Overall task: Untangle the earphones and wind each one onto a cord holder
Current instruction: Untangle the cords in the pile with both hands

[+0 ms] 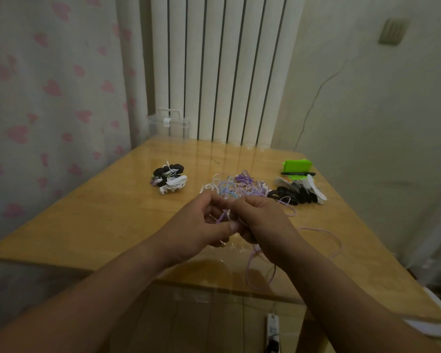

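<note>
as left hand [199,225] and right hand [261,222] each have a grip clamped on the purple cord [223,217], slow pulling seems best, so the tangle [236,187] does not tighten.

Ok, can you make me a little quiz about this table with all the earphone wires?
1. True or false: the left hand and the right hand both hold a purple cord.
2. Where is the black pen? A in a hand; B by the green thing; C on the floor.
3. Fill in: the pile of wound earphones lies to the ___ of the tangle.
Key: 1 true; 2 B; 3 left.
</note>
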